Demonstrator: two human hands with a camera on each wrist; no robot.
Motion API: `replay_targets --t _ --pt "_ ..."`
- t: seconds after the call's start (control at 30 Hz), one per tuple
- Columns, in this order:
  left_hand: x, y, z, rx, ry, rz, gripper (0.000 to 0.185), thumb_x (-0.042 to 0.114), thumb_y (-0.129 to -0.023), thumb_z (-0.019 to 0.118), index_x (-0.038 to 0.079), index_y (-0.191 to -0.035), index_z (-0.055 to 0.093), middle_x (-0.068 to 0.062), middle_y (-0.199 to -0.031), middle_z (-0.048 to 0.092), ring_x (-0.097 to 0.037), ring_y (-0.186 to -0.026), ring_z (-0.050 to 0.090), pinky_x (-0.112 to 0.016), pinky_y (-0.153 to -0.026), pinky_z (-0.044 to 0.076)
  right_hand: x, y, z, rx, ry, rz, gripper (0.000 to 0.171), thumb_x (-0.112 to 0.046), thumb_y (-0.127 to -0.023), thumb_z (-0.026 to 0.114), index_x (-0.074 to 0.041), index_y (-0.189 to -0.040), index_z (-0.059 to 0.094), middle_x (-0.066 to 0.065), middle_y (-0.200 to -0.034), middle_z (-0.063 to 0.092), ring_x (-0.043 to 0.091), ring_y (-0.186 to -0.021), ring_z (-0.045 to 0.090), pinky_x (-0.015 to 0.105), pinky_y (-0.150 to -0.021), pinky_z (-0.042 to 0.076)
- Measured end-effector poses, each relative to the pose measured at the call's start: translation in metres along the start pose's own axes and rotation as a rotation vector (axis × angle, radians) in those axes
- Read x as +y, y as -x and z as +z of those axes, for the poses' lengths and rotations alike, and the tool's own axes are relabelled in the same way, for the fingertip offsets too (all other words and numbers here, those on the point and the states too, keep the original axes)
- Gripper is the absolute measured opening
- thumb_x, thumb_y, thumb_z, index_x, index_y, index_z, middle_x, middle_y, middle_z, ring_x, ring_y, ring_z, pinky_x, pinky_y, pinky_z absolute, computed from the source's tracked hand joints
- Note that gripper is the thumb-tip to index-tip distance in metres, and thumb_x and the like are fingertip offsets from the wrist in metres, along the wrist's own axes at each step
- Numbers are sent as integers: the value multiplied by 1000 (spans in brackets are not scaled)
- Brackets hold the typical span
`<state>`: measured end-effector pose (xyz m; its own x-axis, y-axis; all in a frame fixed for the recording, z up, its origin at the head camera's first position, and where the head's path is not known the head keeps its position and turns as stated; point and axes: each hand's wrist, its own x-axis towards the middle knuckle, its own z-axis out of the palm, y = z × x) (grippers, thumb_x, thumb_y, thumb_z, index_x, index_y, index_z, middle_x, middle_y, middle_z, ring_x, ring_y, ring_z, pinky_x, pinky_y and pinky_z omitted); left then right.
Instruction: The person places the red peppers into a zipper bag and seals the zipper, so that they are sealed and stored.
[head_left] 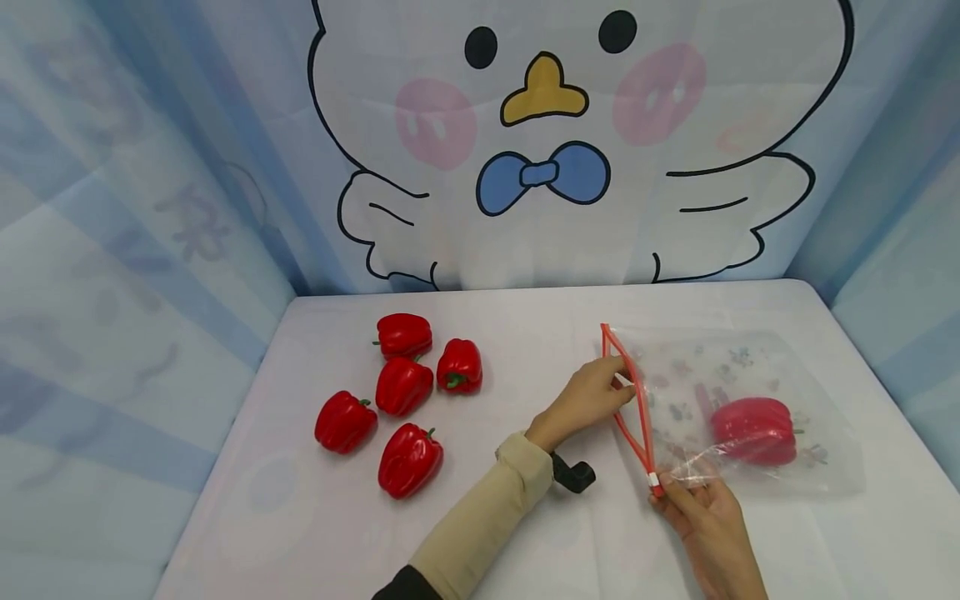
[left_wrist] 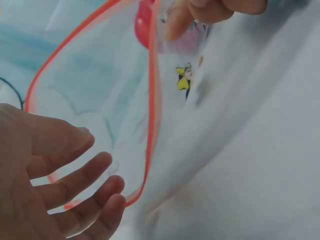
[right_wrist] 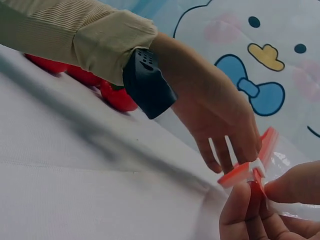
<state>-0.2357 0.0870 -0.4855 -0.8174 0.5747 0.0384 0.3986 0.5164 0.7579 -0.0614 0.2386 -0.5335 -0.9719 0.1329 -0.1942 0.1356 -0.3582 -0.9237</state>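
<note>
Your right hand (head_left: 708, 512) pinches the white slider tab (head_left: 654, 479) at the near end of the bag's red zip rim (head_left: 628, 408), thumb and fingers closed tight on it in the right wrist view, probably to anchor that corner so the mouth doesn't slide around

Your left hand (head_left: 592, 396) sits at the far side of the mouth, fingers relaxed and slightly spread, tips touching the upper lip of the rim; the left wrist view shows the fingers (left_wrist: 75, 185) loose at the opening with nothing pinched. Looks like you're propping the lip up so the mouth stays wide, and the rim does bow into a narrow diamond shape between your two hands

The clear zip bag (head_left: 738, 408) lies flat on the white table (head_left: 525, 542), mouth facing left toward the pile, body stretching to the right. One red pepper (head_left: 753, 429) is already inside, resting near the bottom right of the bag, well away from the opening

Five more red peppers (head_left: 405, 387) sit loose in a cluster on the left of the table, well apart from the bag and from both hands. Neither hand holds a pepper now

A black wrist strap (right_wrist: 147, 85) sits below your beige sleeve (head_left: 487, 517). Behind the table hangs a cartoon bird backdrop (head_left: 577, 142)
</note>
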Motion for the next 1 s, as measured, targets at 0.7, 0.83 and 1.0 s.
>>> replay_targets --t 0.7,0.83,1.0 --pt "-6 69 -41 364 -16 -87 24 17 -102 65 18 -126 70 2 -123 72 -24 -113 65 -30 -92 53 2 0 9 -6 -150 -15 22 -2 -108 50 -13 -105 69 -3 -95 74 10 -84 71 25 -81 62" --pt "-6 81 -48 394 -42 -100 25 19 -102 66 18 -127 70 2 -125 72 -25 -114 65 -32 -93 54 2 0 9 -8 -160 -19 22 -3 -108 49 -14 -110 68 -4 -96 74 10 -84 71 26 -81 62" --pt "-6 95 -54 427 -72 -123 26 20 -101 67 18 -128 69 0 -127 71 -24 -115 64 -37 -95 56 1 0 9 -1 -145 -7 21 -4 -108 51 -15 -112 68 -5 -98 74 9 -87 70 26 -82 62"
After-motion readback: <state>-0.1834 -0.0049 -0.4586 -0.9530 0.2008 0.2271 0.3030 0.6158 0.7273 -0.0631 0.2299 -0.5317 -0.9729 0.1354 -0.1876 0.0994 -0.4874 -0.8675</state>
